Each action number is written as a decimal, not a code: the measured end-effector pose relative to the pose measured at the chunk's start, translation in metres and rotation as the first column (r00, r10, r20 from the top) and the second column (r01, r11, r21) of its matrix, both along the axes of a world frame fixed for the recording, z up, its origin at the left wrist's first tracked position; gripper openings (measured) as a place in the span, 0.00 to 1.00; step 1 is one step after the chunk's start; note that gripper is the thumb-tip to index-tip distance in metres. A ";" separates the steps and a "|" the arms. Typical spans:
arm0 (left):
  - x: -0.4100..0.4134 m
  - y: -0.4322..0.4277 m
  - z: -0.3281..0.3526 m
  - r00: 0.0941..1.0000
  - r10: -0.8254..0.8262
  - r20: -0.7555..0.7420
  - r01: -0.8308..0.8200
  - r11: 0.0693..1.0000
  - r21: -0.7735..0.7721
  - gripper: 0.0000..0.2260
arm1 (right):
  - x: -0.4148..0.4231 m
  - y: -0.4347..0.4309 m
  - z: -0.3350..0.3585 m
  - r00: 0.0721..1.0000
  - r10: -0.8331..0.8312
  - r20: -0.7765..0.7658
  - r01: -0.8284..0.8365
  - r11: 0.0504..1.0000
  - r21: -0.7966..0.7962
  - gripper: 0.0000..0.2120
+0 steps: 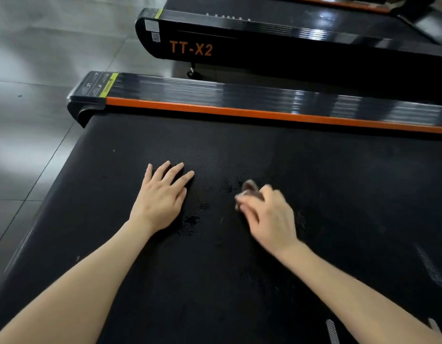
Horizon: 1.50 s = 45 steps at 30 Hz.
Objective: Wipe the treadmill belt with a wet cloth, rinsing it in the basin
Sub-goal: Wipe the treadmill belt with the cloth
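The black textured treadmill belt [339,194] fills most of the view. My left hand [162,197] lies flat on the belt, palm down, fingers spread. To its right my right hand [269,214] is blurred and closed around a small dark brownish cloth [249,187], which pokes out past the fingers and presses on the belt. Dark wet specks mark the belt between and below the two hands. No basin is in view.
An orange strip and glossy black side rail [239,100] border the belt's far side. A second treadmill marked TT-X2 [190,48] stands behind it. Grey tiled floor [28,95] lies to the left, past the belt's rear end.
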State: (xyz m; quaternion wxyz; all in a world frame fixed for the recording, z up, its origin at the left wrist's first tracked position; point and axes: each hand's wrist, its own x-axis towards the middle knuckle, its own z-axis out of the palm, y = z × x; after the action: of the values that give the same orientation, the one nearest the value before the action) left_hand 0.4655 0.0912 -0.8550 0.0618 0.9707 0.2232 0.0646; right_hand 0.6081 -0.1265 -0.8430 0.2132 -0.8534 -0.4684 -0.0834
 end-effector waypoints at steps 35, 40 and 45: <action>0.000 0.006 -0.009 0.998 -0.003 0.059 0.004 1.000 -0.013 0.22 | 0.131 0.096 -0.002 0.955 -0.293 0.037 0.292 0.956 0.028 0.13; 0.001 0.005 -0.009 0.998 0.004 0.064 -0.004 1.000 -0.006 0.22 | 0.175 0.117 0.007 0.800 -0.594 -0.086 0.590 0.805 -0.062 0.18; 0.001 0.005 -0.010 0.998 0.000 0.063 0.000 1.000 -0.003 0.22 | 0.132 0.174 0.006 0.925 -0.376 -0.058 0.370 0.924 -0.094 0.18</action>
State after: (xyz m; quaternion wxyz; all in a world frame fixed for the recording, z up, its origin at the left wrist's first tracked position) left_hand 0.4668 0.0963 -0.8651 0.0701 0.9681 0.2210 0.0946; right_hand 0.7402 0.0472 -0.8368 0.1758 -0.9373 -0.2923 -0.0713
